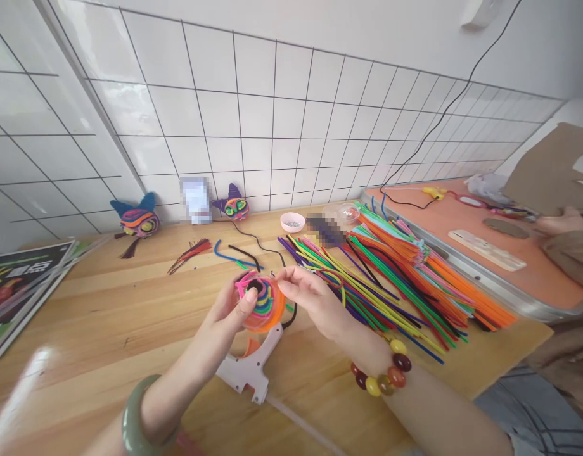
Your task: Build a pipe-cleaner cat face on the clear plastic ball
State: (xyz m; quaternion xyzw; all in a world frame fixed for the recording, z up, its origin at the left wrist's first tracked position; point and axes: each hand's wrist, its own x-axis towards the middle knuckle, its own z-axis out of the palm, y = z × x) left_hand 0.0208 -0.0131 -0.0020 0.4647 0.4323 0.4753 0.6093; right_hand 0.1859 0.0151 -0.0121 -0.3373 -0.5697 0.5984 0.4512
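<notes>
My left hand (229,316) grips a round ornament covered in coiled pipe cleaners (267,309), with its thumb across the front. Pink, yellow, green and blue bands curve around a black spot, and orange runs along the lower right rim. At the upper right edge, my right hand (315,301) pinches with thumb and forefinger at the orange pipe cleaner (278,286); the fingertips partly hide it. Below the ornament a white hot glue gun (246,379) lies on the wooden table (106,335).
Many loose pipe cleaners (391,291) spread over the right side. Behind stand a pink bowl (292,222) and two finished cat-eared ornaments (139,221). A printed board (30,285) lies left. Another person's hand (564,221) is over the orange table (467,234).
</notes>
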